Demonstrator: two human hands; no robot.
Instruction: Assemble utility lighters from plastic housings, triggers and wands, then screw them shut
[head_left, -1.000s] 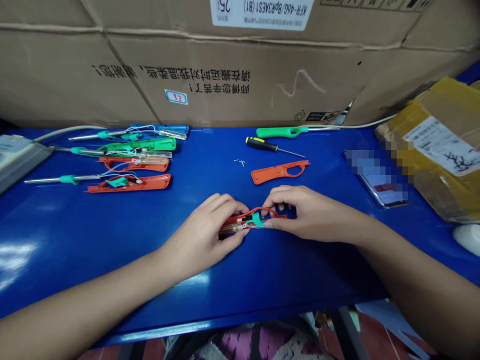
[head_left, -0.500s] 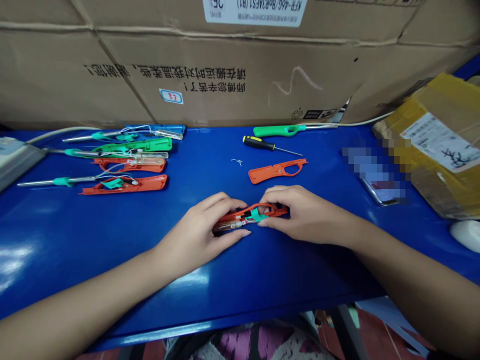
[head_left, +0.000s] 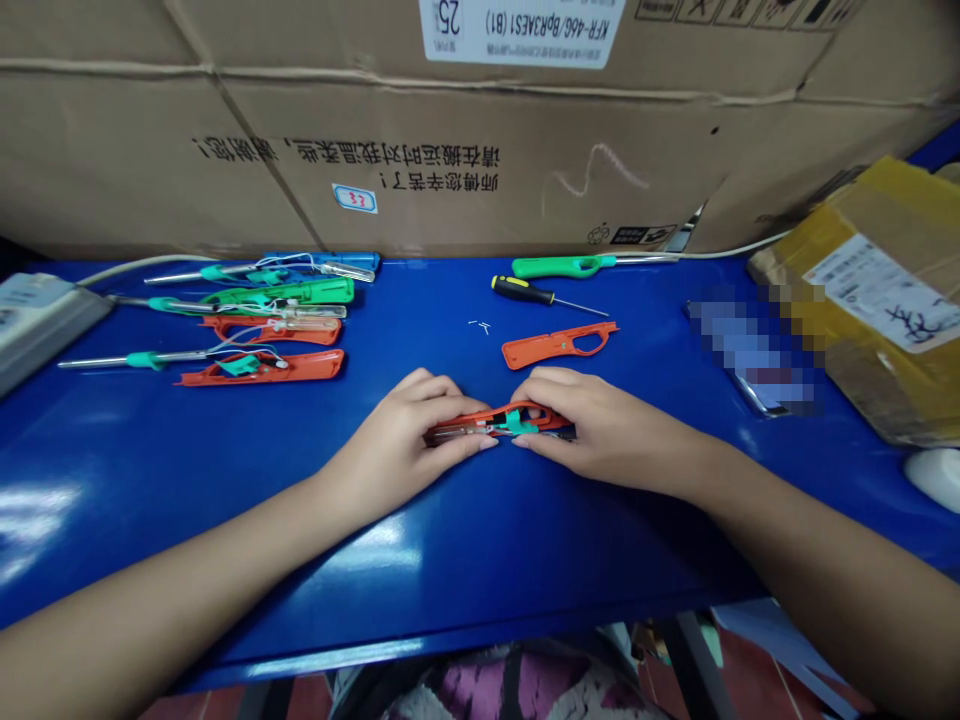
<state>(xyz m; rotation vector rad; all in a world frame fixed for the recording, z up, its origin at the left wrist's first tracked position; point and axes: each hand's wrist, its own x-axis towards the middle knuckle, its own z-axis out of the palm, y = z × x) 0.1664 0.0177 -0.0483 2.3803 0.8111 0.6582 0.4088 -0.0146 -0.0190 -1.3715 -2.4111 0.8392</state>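
Note:
Both hands hold an orange gas lighter (head_left: 491,415) with its casing open, low over the blue table. My left hand (head_left: 431,420) grips the end with the clear fuel tank (head_left: 461,430). At the other end, my right hand (head_left: 581,415) pinches the casing beside a teal trigger piece (head_left: 519,424); its fingers partly hide that end. Just behind the hands lies a loose orange casing half (head_left: 536,348) with a finger loop. A black and yellow screwdriver (head_left: 525,290) lies farther back, with several tiny screws (head_left: 482,325) left of it.
Opened lighters in blue, green and orange (head_left: 277,368) lie in rows at the left, metal tubes pointing left. A closed green lighter (head_left: 551,266) lies at the back before a large cardboard box (head_left: 420,110). A phone (head_left: 750,360) and a taped carton (head_left: 877,290) are at the right.
My hands have drawn slightly closer together on the orange lighter, and its open parts sit a little closer. The view has shifted slightly; the other things stay in place.

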